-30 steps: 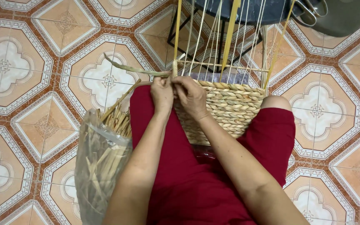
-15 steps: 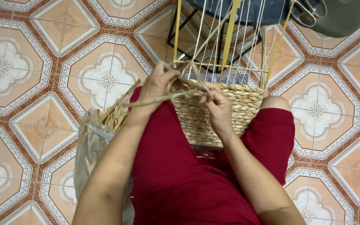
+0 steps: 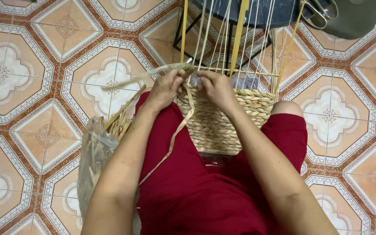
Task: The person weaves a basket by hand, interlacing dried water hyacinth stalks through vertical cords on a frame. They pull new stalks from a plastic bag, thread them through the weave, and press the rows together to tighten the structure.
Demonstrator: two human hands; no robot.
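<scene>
Left hand [image 3: 165,89]: closed on a dried reed strand [image 3: 144,77] (tail hangs over lap)
Right hand [image 3: 216,87]: pinching the strand at the woven basket [image 3: 223,124] rim
Beside left thigh: plastic bag of reeds [image 3: 99,152]

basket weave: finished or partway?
Partway. The basket has bare upright strands above the woven rows, and both hands work at its top edge.

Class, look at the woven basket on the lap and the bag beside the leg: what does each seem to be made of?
Woven basket: probably dried plant fibre such as seagrass; pale tan, matte, twisted braided rows. Bag: apparently thin clear plastic; glossy, crinkled, with straw-like strips showing through it.
</scene>
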